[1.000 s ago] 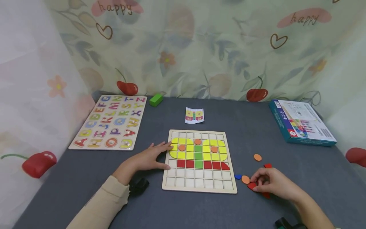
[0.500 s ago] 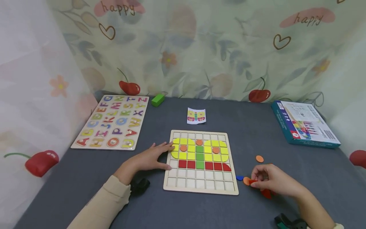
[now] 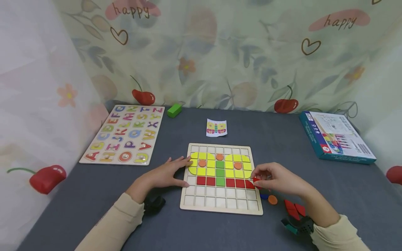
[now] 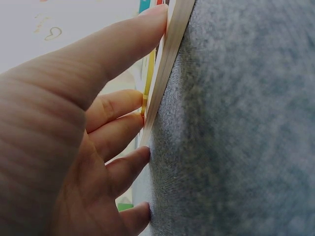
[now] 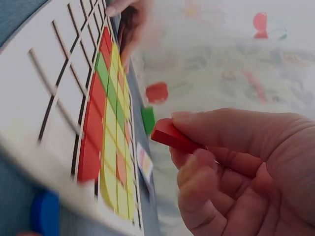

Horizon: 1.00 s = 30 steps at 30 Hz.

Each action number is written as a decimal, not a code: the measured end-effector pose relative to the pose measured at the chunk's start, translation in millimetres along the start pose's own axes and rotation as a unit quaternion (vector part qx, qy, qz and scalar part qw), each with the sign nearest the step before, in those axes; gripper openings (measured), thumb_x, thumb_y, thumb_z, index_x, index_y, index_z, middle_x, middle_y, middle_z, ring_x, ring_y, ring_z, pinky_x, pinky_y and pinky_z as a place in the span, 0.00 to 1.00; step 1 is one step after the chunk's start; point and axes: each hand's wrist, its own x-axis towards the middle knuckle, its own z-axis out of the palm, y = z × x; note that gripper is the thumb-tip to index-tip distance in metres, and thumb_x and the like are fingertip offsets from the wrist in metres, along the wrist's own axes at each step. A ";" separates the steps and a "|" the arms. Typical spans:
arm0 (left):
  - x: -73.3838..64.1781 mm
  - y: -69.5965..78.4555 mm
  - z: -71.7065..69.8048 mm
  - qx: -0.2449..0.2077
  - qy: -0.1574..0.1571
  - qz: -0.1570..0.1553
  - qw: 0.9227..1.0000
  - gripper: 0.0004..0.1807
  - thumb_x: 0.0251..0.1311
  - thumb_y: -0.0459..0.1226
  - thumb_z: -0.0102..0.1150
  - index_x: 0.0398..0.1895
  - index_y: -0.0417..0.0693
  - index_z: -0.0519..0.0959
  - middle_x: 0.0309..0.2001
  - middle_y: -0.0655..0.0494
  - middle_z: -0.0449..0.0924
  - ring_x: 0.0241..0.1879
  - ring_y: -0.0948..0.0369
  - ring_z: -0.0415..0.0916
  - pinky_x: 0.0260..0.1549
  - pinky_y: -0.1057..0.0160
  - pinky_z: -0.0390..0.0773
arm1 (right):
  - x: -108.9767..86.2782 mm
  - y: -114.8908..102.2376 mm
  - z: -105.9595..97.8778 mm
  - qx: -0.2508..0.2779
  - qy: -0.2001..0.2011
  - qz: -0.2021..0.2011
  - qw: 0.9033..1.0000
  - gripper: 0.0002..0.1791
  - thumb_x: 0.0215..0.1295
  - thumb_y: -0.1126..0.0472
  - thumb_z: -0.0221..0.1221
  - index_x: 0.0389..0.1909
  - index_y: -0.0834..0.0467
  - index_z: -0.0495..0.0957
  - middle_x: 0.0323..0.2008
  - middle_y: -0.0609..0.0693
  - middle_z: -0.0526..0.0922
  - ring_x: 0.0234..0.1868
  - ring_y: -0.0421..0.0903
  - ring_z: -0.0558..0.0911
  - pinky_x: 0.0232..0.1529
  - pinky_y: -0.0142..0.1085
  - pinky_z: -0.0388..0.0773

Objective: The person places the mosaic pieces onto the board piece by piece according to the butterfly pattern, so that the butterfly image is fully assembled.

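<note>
A wooden grid board (image 3: 221, 210) lies mid-table, its upper rows filled with yellow, orange, green and red pieces in a butterfly-like pattern. My left hand (image 3: 163, 173) rests on its left edge, thumb and fingers spread along the rim. Between thumb and fingers, my right hand (image 3: 281, 179) pinches a small red tile (image 5: 176, 138), seen against the backdrop in the right wrist view. In the head view this hand overlaps the board's right edge, at the end of the row of red squares (image 3: 230, 183). A small picture card (image 3: 216, 128) with a butterfly pattern lies beyond the board.
Loose red pieces (image 3: 292, 209), an orange disc (image 3: 272, 199) and a blue piece (image 3: 264, 196) lie right of the board. An alphabet board (image 3: 124, 136) and a green block (image 3: 174, 110) are back left; a flat box (image 3: 339, 137) is back right.
My right hand has lifted a red tile from the loose pieces and carried it left and forward to the board's right edge. The left hand keeps its place on the rim.
</note>
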 end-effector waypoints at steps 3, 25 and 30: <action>-0.1 -0.7 0.7 0.000 0.001 -0.001 1.000 0.44 0.49 0.54 0.66 0.69 0.53 0.61 0.73 0.57 0.50 0.74 0.54 0.39 0.70 0.44 0.34 | 17.5 -6.5 5.6 -0.016 -0.004 -0.010 1.000 0.11 0.60 0.59 0.62 0.40 0.61 0.78 0.28 0.47 0.76 0.25 0.40 0.72 0.26 0.28 0.73; -0.4 -2.8 0.4 -0.002 -0.002 -0.001 1.000 0.43 0.50 0.54 0.65 0.69 0.54 0.61 0.73 0.58 0.49 0.74 0.54 0.39 0.70 0.43 0.33 | 111.2 -42.9 50.2 0.117 -0.050 -0.054 0.990 0.08 0.56 0.63 0.64 0.34 0.63 0.78 0.28 0.49 0.79 0.26 0.44 0.75 0.28 0.33 0.77; 0.1 -3.0 0.1 -0.002 -0.002 0.005 1.000 0.42 0.51 0.53 0.65 0.69 0.53 0.62 0.73 0.57 0.50 0.74 0.53 0.39 0.70 0.42 0.33 | 128.2 -45.0 62.9 0.132 -0.075 -0.057 0.987 0.07 0.58 0.65 0.63 0.35 0.63 0.78 0.30 0.51 0.81 0.27 0.43 0.79 0.34 0.33 0.81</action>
